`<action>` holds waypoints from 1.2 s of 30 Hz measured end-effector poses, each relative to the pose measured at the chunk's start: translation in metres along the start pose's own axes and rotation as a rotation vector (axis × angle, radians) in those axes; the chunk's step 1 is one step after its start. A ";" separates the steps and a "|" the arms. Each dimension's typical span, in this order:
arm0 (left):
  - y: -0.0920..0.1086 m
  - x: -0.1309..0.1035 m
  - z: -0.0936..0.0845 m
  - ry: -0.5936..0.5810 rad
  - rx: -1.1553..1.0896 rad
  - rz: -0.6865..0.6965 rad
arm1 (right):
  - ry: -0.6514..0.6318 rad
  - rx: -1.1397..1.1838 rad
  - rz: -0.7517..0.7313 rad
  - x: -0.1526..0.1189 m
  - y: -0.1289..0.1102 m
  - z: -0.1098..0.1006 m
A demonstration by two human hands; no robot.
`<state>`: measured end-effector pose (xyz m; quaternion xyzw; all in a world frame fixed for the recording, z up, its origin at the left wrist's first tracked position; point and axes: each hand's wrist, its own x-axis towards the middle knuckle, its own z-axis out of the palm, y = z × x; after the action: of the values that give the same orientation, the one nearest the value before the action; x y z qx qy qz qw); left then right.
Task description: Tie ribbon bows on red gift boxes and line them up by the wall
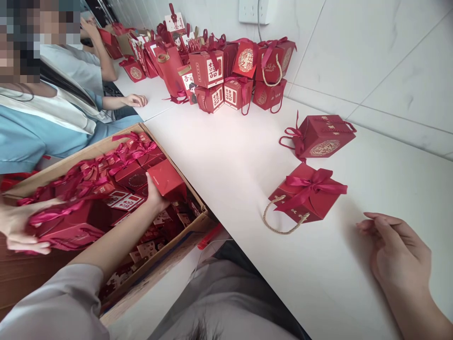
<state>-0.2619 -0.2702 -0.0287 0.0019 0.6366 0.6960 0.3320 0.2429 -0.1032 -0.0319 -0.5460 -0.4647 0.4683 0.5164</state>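
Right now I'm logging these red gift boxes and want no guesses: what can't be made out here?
Head view only:
- Left hand: grips a red box; the box hides its fingers.
- Cardboard carton: its bottom is buried under boxes and ribbons.
- Box pile by the wall: rear boxes hidden by front ones.
- Right hand: forearm cut by the frame edge.

A broad stretch of bare white tabletop [226, 156] is lying open between the left hand [155, 196] and the right hand [396, 252], giving either hand free passage. Just ahead of the right hand, a red ribbon-tied gift box with a rope handle [306, 196] is blocking the way, with a second red ribboned box [323, 137] lying beyond it. Around the left hand, red ribboned boxes are crowding the brown cardboard carton [53, 170], and a co-worker's hand [17, 231] is reaching in just left of it.
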 end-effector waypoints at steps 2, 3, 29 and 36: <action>0.003 0.000 -0.001 -0.004 -0.063 0.006 | -0.002 0.000 -0.001 0.000 0.000 -0.001; 0.003 0.001 -0.002 -0.013 -0.065 0.008 | -0.002 -0.003 0.000 0.000 0.000 -0.001; -0.058 0.020 -0.057 -0.045 1.241 0.461 | -0.004 -0.046 -0.005 0.001 0.004 -0.003; 0.015 -0.037 -0.096 -0.227 1.068 0.068 | -0.006 -0.046 0.031 0.000 0.002 -0.003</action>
<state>-0.2809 -0.3722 -0.0180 0.2657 0.8614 0.2815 0.3288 0.2457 -0.1039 -0.0335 -0.5637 -0.4683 0.4670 0.4948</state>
